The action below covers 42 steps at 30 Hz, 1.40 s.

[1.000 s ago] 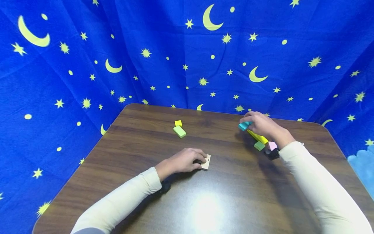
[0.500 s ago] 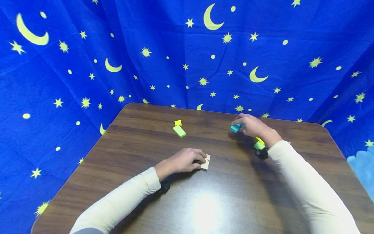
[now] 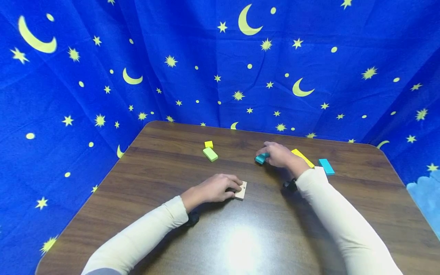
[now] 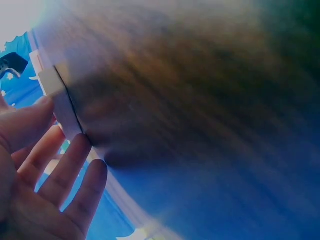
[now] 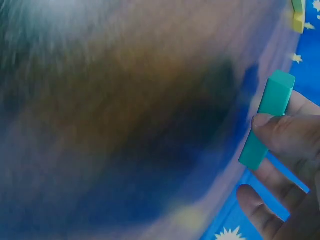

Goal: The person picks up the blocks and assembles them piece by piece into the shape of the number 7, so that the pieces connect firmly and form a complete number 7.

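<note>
My left hand [image 3: 214, 190] rests on the table, its thumb and fingers gripping a flat pale wooden block [image 3: 242, 191] with small dark marks on top. The left wrist view shows that block [image 4: 62, 102] edge-on against the tabletop, thumb on one side. Further back and to the right, my right hand [image 3: 280, 156] pinches a turquoise block [image 3: 260, 159]. Seen from the right wrist, the turquoise block [image 5: 276, 95] is a slim rectangular bar between thumb and fingers, raised over the table.
A small yellow block [image 3: 208, 144] and a light green block [image 3: 210, 154] lie at the back centre. Right of my right wrist are a long yellow block [image 3: 302, 158] and a second turquoise block [image 3: 326, 167]. A blue star-patterned curtain [image 3: 192, 46] hangs behind the brown table [image 3: 165, 160].
My right hand has carried the turquoise block left and nearer to me. The second turquoise block has come into view; the green and pink blocks are now behind my sleeve. My left hand stays put.
</note>
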Motion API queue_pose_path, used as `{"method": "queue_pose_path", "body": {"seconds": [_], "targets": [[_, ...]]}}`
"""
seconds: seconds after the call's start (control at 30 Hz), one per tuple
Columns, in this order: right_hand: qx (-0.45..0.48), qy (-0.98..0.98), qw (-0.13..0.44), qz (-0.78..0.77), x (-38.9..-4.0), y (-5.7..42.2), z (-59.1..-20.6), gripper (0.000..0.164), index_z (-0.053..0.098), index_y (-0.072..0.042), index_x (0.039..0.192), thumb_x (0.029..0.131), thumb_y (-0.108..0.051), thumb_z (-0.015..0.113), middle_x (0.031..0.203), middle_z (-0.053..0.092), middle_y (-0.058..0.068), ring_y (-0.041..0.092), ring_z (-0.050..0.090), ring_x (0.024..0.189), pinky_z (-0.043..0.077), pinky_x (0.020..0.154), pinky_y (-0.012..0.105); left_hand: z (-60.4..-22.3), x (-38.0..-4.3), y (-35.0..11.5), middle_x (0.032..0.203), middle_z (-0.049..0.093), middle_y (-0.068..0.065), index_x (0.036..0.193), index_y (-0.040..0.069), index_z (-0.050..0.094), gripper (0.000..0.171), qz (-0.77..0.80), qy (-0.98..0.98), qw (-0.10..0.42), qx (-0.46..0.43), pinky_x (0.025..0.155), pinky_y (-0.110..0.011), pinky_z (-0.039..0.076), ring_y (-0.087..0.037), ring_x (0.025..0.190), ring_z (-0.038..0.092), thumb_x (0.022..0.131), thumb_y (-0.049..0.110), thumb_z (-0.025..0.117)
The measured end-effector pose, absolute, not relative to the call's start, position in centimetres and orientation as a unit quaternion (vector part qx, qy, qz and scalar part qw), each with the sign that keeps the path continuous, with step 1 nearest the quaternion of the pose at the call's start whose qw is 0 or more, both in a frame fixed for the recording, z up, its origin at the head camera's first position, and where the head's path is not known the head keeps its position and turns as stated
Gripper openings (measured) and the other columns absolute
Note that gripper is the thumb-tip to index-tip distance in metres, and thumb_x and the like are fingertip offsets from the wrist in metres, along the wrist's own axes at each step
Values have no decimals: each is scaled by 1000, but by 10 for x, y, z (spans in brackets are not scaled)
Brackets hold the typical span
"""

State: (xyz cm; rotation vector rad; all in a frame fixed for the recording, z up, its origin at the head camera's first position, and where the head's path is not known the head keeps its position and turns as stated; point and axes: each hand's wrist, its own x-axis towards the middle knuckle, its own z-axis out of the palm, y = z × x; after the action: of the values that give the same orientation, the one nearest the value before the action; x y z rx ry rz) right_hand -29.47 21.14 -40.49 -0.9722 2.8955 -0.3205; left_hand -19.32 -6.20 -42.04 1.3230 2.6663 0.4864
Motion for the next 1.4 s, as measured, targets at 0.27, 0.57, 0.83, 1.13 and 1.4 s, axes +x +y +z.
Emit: {"method": "queue_pose_path", "body": {"seconds": [0.27,0.57,0.83,1.13,1.4], "targets": [[-345,931,40,-114,-289,199,-415,42,74,-13,114,81,10,61,120,65,16,34,63,110,54,92,49,-420,-193,-63,138,62,1,124,16,70,29,144,884,87,436,107,-35,49,-18,129,59,97,20,64],[-330,934,46,-131,-287,198,-412,37,74,-12,118,85,4,66,112,64,14,29,61,101,53,89,47,-418,-194,-65,144,58,2,130,17,67,33,128,884,93,439,110,-36,47,-18,133,55,98,23,61],[-342,926,47,-151,-286,197,-416,42,74,-10,118,82,9,62,124,66,20,38,61,116,50,101,54,-416,-190,-70,154,47,1,141,17,57,43,123,878,123,447,114,-39,43,-18,142,46,100,27,60],[-389,905,29,-167,-283,187,-419,42,76,-9,113,80,12,62,120,67,22,39,64,112,53,97,52,-418,-189,-69,158,41,2,145,17,52,47,110,877,128,450,117,-39,39,-18,146,41,100,28,58],[-395,900,47,-177,-276,179,-418,44,76,-9,113,78,13,60,121,67,20,39,64,112,54,96,51,-415,-188,-72,158,42,4,144,18,53,45,123,878,141,441,117,-39,39,-18,145,43,100,27,58]]}}
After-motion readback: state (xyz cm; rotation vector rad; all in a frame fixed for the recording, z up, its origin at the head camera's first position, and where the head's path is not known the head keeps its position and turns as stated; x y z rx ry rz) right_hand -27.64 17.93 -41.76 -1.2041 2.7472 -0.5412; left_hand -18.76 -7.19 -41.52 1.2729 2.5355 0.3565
